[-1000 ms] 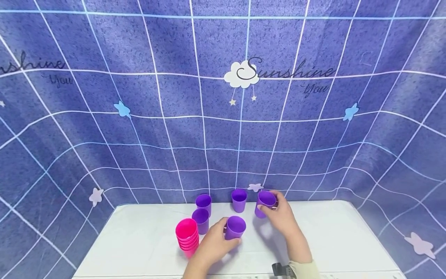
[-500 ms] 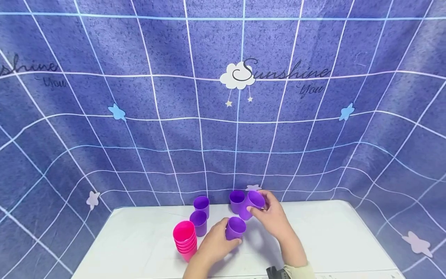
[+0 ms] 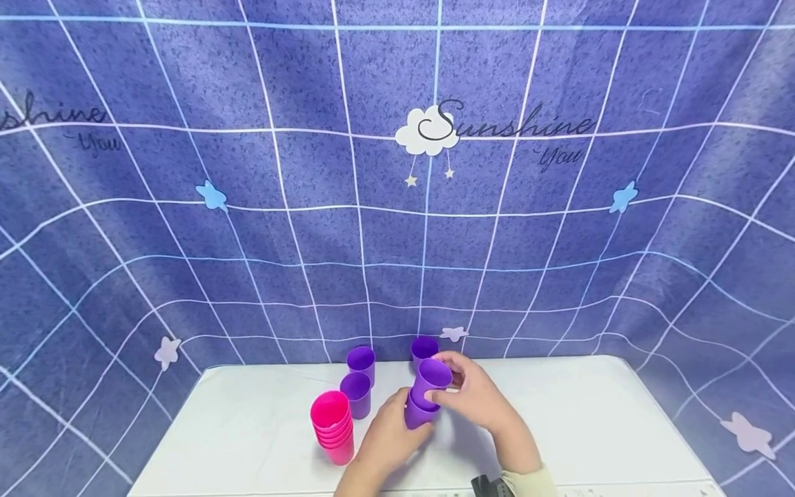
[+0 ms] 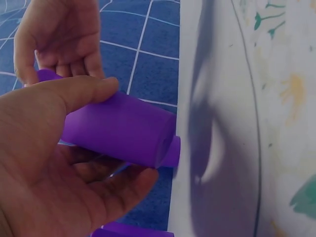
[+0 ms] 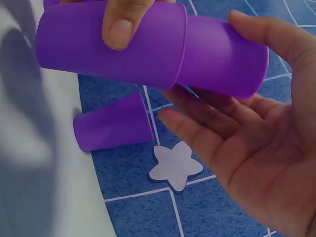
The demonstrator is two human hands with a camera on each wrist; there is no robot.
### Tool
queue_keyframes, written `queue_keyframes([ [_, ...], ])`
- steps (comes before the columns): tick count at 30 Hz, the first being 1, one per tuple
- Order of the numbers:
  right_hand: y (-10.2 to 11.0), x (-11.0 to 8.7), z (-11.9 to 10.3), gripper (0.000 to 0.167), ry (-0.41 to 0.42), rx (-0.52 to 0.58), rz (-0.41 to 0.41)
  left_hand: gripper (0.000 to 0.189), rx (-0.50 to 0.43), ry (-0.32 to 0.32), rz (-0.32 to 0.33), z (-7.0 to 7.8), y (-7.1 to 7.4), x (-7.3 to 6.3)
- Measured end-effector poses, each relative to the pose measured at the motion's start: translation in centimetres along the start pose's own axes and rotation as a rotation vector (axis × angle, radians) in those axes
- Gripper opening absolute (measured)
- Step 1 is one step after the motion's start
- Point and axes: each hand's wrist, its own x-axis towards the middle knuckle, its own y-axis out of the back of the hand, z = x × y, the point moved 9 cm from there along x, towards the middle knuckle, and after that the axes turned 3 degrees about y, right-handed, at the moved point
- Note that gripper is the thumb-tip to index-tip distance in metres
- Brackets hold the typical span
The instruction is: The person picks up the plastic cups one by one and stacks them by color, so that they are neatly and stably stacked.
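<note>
My left hand (image 3: pixel 393 436) grips a purple cup (image 4: pixel 121 126) round its side, thumb on one wall and fingers on the other. Partly nested in its mouth is a second purple cup (image 5: pixel 224 57), which my right hand (image 3: pixel 478 393) holds near the rim between thumb and fingers. In the right wrist view the upper cup's wall runs down into the lower cup. Just behind this pair stands another purple cup (image 5: pixel 114 123), upright on the table. Both held cups have their mouths facing up in the head view.
Left of my left hand stands a stack of pink cups (image 3: pixel 332 421). Two purple cups, a nearer one (image 3: pixel 356 397) and a farther one (image 3: pixel 362 366), stand behind it. The white table (image 3: pixel 248 414) ends at a blue grid-patterned curtain (image 3: pixel 397 276).
My right hand has brought its purple cup leftward from the right side, past the back cup, and into the mouth of the left hand's cup. The left hand has stayed nearly in place.
</note>
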Motion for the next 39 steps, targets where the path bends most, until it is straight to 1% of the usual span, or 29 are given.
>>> queue_keyframes([
  [4,-0.3,0.0,0.0,0.057,0.021,-0.049,-0.032,0.064,0.021,0.007,0.027,-0.4,-0.2,-0.1],
  [8,-0.3,0.0,0.3,0.058,0.001,-0.078,-0.032,0.064,0.016,0.009,0.034,-0.4,-0.1,-0.2],
  [13,-0.6,0.0,0.5,0.060,-0.011,-0.083,-0.054,0.063,0.011,-0.002,0.039,-0.1,0.2,-0.4],
  [20,-1.6,0.0,0.8,0.057,0.026,-0.089,-0.129,0.063,0.000,0.003,0.057,-0.3,0.4,-0.7],
  [27,-2.3,-0.2,1.1,0.062,-0.023,-0.150,-0.204,0.060,-0.020,0.002,0.050,-0.4,0.4,-0.8],
  [33,-3.2,-0.5,0.9,0.064,-0.037,-0.134,-0.272,0.063,-0.041,0.018,0.031,-0.7,0.6,-1.2],
  [36,-3.4,-0.7,0.8,0.066,-0.039,-0.138,-0.292,0.064,-0.060,0.029,0.022,-0.9,0.7,-1.6],
  [39,-3.3,-0.8,0.7,0.072,-0.043,-0.151,-0.297,0.066,-0.077,0.040,0.016,-1.3,0.6,-1.7],
])
